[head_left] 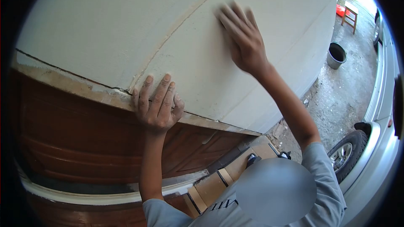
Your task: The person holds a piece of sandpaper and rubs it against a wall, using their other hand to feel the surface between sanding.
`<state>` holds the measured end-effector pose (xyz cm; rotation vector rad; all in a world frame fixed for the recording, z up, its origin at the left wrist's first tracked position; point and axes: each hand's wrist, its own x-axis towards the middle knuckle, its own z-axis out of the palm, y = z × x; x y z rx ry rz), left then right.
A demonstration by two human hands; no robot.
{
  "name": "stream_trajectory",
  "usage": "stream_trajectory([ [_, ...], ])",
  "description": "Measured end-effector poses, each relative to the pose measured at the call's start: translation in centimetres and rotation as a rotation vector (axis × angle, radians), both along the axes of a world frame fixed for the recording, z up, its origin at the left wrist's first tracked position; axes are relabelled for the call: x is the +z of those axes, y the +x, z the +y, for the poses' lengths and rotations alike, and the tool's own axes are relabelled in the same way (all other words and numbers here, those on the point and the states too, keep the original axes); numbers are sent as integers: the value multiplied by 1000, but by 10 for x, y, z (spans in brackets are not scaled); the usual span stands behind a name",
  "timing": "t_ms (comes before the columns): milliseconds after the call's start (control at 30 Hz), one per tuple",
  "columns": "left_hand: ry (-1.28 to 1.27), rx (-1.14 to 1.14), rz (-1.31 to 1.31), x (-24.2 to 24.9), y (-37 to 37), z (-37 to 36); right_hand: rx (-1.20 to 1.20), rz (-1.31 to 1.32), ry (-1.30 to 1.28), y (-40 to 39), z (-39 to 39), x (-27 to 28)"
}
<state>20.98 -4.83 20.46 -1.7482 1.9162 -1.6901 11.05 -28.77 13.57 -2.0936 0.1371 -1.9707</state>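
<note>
A large off-white panel (202, 54) fills the upper view, with a rough raised seam (168, 38) curving across it. My left hand (159, 104) rests at the panel's lower edge, close to where the seam ends. Its fingers are spread and coated in pale dust, and it holds nothing I can see. My right hand (244, 40) lies against the panel's surface, higher up and to the right of the seam. Its fingers are stretched out, their tips smeared by motion. Whether anything thin is under that palm is hidden.
Below the panel's bare edge strip (67, 80) stands brown panelled woodwork (75, 130). To the right, a dark bucket (336, 55) and a wooden stool (350, 16) stand on the rough floor. A silver vehicle (374, 155) lines the right side. Tan boards (210, 187) lie below.
</note>
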Motion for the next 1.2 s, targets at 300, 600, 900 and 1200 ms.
stream_trajectory([
  [300, -14, 14, -7, -1, 2, 0, 42, 155, 112, 0, 33, -148],
  [600, -12, -19, -20, -3, 5, 1, 63, 11, -17, 5, 0, -50],
  [900, -2, -16, -4, -3, 5, 1, 42, 58, -64, -3, 0, -11],
  [1200, 5, -17, -26, -5, 7, 3, 54, 160, 0, 3, 22, -144],
])
